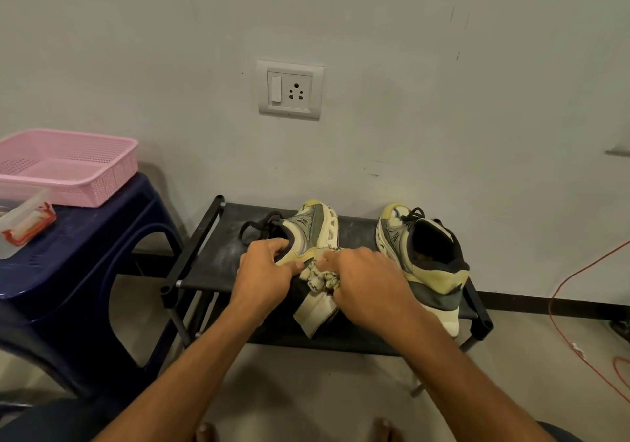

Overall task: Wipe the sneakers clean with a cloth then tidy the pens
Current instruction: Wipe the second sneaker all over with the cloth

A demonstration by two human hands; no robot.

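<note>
Pale, scuffed plaster wall fills the background, with a white switch-and-socket plate (289, 89) set into it. Against its foot stands a low black shoe rack (213, 264), a frame of tubes with a dusty, matte fabric shelf stretched between them.

Two sneakers sit on that shelf. The tipped sneaker (315, 225) lies on its side in the middle, its grey and faded-yellow upper turned up and its white, lattice-cut sole facing right; black laces trail off to its left. The left hand (266, 269) grips its heel end, fingers curled over the collar and thumb pressed on the yellow suede. The right hand (373, 279) is clenched round a bunched cream cloth (320, 283) and holds it against the same shoe near the heel; a flat tail of the fabric hangs down toward the shelf's front edge.

Just beside the right hand, the second sneaker (422, 254) stands upright, toe to the wall, its dark padded opening facing up.

At left, a navy moulded plastic stool (88, 237) carries a pink perforated basket (68, 165) and a clear lidded box with red clips (25, 220). A thin orange cable (576, 279) loops across the floor at right.
</note>
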